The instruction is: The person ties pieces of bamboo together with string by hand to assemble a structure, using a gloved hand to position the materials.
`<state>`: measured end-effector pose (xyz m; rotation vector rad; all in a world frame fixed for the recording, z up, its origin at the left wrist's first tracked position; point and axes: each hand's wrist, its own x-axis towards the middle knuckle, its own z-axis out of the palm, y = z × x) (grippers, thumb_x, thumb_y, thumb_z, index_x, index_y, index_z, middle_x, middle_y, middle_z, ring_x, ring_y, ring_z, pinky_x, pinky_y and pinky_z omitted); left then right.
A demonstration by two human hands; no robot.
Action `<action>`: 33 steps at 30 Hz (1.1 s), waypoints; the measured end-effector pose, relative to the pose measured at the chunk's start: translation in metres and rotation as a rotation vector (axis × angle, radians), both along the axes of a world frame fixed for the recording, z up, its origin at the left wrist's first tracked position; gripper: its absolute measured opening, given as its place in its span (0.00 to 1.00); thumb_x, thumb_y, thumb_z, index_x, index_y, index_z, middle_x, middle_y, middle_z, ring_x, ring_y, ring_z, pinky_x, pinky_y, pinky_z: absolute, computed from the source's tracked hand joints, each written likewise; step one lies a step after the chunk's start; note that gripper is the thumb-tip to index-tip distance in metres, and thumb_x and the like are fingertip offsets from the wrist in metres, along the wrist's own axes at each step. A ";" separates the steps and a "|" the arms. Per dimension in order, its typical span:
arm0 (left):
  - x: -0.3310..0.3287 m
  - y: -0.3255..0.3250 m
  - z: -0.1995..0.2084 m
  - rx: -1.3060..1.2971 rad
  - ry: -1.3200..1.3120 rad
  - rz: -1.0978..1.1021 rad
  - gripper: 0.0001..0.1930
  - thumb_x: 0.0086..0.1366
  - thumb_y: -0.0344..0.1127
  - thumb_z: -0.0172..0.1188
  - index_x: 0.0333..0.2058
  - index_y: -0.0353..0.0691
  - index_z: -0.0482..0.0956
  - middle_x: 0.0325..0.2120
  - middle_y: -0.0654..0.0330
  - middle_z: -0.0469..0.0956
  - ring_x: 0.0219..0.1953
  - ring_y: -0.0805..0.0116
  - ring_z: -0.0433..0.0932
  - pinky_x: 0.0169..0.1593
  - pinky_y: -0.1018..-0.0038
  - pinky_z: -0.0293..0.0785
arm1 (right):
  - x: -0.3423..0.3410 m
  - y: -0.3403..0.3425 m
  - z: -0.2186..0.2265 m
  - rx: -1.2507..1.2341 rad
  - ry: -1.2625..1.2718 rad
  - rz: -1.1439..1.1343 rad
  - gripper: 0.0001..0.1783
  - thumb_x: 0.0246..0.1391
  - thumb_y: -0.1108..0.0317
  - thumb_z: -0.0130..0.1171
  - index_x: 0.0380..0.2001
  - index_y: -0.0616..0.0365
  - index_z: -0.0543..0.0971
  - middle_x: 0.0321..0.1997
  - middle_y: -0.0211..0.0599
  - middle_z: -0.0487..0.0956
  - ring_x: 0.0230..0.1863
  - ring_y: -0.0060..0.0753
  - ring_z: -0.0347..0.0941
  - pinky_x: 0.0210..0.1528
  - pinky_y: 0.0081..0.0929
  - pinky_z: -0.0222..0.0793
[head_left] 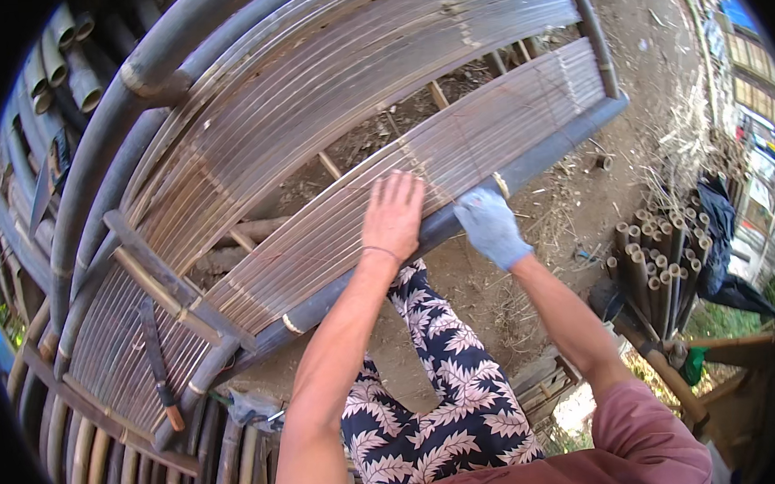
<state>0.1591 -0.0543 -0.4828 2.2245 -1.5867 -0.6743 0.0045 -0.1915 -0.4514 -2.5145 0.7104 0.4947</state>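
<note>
A large bamboo bench (332,63) of dark poles and thin brown slats fills the upper left. My bare left hand (395,213) lies palm down on the narrow panel of slats (521,105) along its near side, fingers stretched out. On my right hand (493,227) is a pale grey-blue glove. That hand rests at the dark bamboo front rail (554,137), just right of my left hand, with its fingers curled together. Whatever may be between those fingers is hidden. A pale binding (501,184) circles the rail beside the glove.
A machete (154,349) with an orange-brown handle lies on the slats at left. A knife (43,194) sits among bamboo poles at far left. Slatted gaps open between the two panels. Upright cut bamboo (660,265) stands at right, near dry shavings (674,136) on the dirt floor.
</note>
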 end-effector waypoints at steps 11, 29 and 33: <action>0.087 0.058 -0.024 0.191 0.163 0.883 0.15 0.61 0.27 0.49 0.44 0.36 0.81 0.38 0.43 0.80 0.45 0.44 0.78 0.52 0.59 0.74 | 0.047 -0.178 0.033 -0.122 -0.347 -0.185 0.08 0.54 0.62 0.62 0.27 0.54 0.83 0.25 0.37 0.81 0.31 0.34 0.79 0.36 0.32 0.73; 0.099 0.045 -0.030 0.205 0.571 0.815 0.14 0.56 0.41 0.60 0.36 0.40 0.86 0.33 0.46 0.82 0.41 0.47 0.80 0.45 0.61 0.74 | 0.164 0.020 -0.032 0.126 -0.518 0.244 0.07 0.43 0.67 0.61 0.30 0.52 0.80 0.31 0.37 0.76 0.38 0.45 0.73 0.45 0.42 0.69; 0.112 0.036 -0.030 0.327 0.663 0.792 0.11 0.54 0.39 0.63 0.31 0.39 0.87 0.32 0.49 0.84 0.39 0.55 0.82 0.46 0.67 0.74 | 0.161 0.032 -0.037 0.062 -0.493 0.167 0.08 0.44 0.66 0.62 0.31 0.51 0.81 0.31 0.36 0.77 0.39 0.44 0.75 0.45 0.42 0.69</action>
